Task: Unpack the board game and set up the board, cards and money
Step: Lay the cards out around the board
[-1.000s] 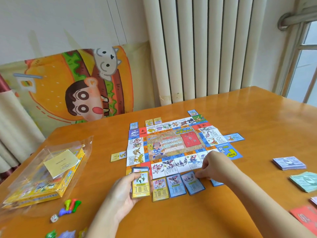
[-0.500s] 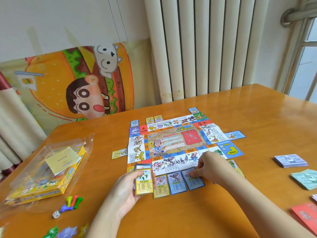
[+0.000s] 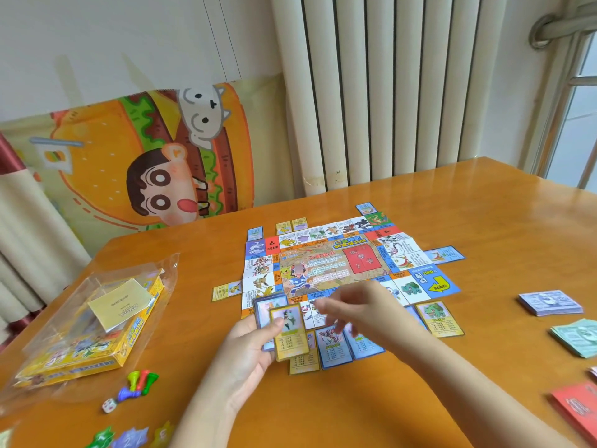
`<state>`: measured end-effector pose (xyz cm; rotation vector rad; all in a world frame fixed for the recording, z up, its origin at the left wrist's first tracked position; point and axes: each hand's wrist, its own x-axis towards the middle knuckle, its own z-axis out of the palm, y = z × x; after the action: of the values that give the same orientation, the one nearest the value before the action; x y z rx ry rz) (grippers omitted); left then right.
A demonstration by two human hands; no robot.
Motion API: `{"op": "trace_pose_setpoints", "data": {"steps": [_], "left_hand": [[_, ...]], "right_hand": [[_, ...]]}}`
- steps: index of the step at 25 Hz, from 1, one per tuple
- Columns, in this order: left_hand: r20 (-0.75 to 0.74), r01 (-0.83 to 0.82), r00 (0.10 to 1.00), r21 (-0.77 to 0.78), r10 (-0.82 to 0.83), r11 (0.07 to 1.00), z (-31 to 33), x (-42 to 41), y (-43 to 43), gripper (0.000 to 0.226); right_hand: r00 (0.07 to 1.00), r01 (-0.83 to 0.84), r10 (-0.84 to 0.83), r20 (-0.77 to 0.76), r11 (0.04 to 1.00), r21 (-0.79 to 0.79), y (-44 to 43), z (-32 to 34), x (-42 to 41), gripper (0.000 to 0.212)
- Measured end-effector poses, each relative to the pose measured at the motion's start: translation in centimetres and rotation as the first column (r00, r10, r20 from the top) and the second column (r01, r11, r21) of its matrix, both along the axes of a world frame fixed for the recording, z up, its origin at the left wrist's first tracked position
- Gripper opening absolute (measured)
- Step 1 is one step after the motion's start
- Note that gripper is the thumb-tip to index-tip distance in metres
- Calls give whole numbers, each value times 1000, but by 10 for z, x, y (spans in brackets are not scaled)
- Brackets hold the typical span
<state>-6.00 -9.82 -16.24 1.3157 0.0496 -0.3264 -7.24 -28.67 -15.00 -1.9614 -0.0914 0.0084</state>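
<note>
The paper game board [image 3: 339, 263] lies unfolded in the middle of the wooden table [image 3: 484, 221]. Single cards ring it: a yellow card [image 3: 303, 365] and two blue cards [image 3: 334, 349] along its near edge, and a yellow card with a green creature [image 3: 439, 318] at the near right. My left hand [image 3: 248, 360] grips a small stack of cards [image 3: 286, 331], a yellow one on top. My right hand [image 3: 358, 308] hovers blurred over the board's near edge. Its loosely bent fingers reach towards the stack and hold nothing.
Money lies in piles at the right: purple [image 3: 549, 302], green [image 3: 578, 337], red [image 3: 578, 405]. At the left are the yellow game box in a clear bag [image 3: 90, 334], coloured pawns [image 3: 139, 383], a die [image 3: 109, 405] and flat plastic tokens [image 3: 129, 438].
My right hand has lifted off the blue card on the near edge and swung left towards the stack. The yellow creature card at the near right is now uncovered.
</note>
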Motion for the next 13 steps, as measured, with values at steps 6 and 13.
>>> {"op": "trace_pose_setpoints", "data": {"steps": [6, 13], "left_hand": [[51, -10, 999, 35, 9, 999, 3, -6, -9, 20], [-93, -78, 993, -130, 66, 988, 11, 2, -26, 24]], "right_hand": [[997, -1, 12, -73, 989, 151, 23, -15, 0, 28], [988, 77, -17, -151, 913, 401, -10, 8, 14, 11]]}}
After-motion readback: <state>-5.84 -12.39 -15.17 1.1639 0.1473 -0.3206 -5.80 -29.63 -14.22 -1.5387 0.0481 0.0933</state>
